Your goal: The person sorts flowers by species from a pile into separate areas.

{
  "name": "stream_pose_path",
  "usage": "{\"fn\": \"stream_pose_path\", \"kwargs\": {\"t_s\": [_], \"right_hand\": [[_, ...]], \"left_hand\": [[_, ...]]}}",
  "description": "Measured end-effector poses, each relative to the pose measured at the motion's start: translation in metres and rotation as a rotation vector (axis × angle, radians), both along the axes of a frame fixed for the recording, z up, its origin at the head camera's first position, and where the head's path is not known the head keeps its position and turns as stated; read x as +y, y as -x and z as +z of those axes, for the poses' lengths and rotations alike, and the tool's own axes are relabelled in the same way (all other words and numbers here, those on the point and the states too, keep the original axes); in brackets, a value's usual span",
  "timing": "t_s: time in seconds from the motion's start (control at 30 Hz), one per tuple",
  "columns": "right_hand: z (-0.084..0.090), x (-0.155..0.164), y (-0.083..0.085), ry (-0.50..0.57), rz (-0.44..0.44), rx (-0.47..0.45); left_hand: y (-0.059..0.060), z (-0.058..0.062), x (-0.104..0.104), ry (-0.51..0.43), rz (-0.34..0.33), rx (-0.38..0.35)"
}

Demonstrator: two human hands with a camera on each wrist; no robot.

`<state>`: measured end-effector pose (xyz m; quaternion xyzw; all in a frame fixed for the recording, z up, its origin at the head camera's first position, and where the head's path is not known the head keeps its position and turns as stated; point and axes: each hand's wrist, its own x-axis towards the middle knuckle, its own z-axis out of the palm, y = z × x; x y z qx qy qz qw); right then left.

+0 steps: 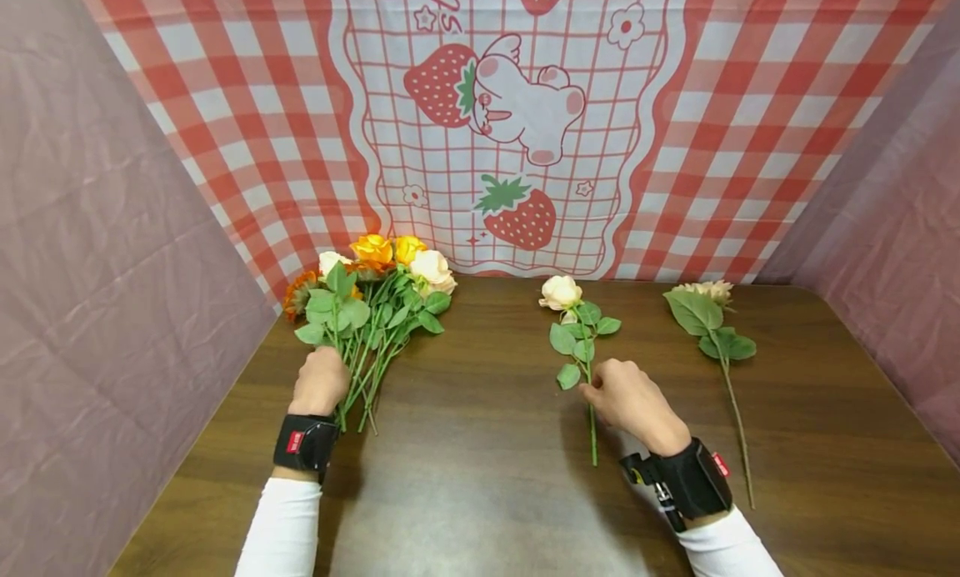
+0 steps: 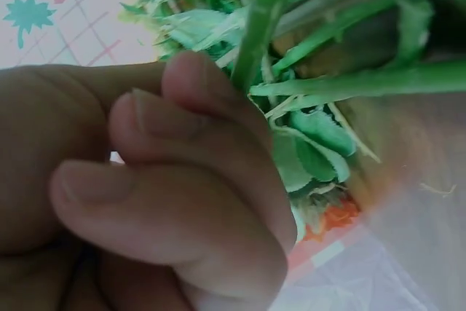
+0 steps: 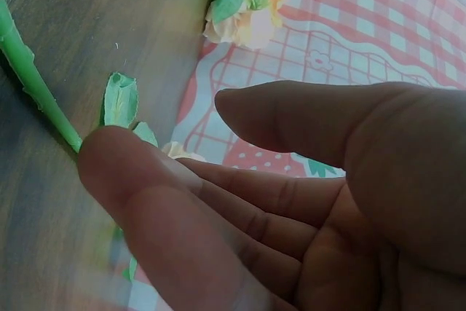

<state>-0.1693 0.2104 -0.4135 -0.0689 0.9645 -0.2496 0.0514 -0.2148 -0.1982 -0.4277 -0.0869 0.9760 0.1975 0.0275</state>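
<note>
Start at the left. Your left hand (image 1: 321,380) lies on the stems of the bunch of flowers (image 1: 371,298), and its fingers are curled round them. In the head view the hand covers part of those stems, so you cannot see how many it holds. The left wrist view is very close and blurry. There your fingers (image 2: 182,172) fill most of the picture, with one green stem pressed against a fingertip and a mess of leaves behind. The bunch lies flat on the brown table (image 1: 480,494). Its orange, yellow and cream heads point away from you, toward the red checked cloth (image 1: 750,127), and its cut ends point back toward you.

Next, in the middle, comes the single cream rose (image 1: 561,293). It lies long and straight on the table, head far from you and stem end close to you. Your right hand (image 1: 632,403) rests on the middle of its stem and hides that bit. In the right wrist view the fingers are nearly straight and spread, and one fingertip (image 3: 116,162) touches the green stem. The thumb is up off it, so the hand is not closed round the stem.

On the far right lies another flower (image 1: 708,314), well apart from your hand, pointing the same way.
</note>
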Motion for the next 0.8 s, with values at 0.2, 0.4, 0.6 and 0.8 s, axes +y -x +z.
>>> {"fn": "stream_pose_path", "kwargs": {"t_s": [0.2,0.4,0.6,0.8], "right_hand": [[0.0,0.001,0.0,-0.001,0.007,0.022],[0.0,0.001,0.0,0.003,0.005,0.017],[0.001,0.0,0.0,0.002,-0.002,0.01],[0.002,-0.001,-0.001,0.002,-0.001,0.008]], "left_hand": [[-0.003,0.008,0.002,-0.028,0.02,0.073],[-0.008,0.017,0.006,-0.043,0.04,0.135],[-0.013,0.027,0.011,-0.028,0.005,0.215],[-0.02,0.037,0.02,-0.035,-0.052,0.307]]}}
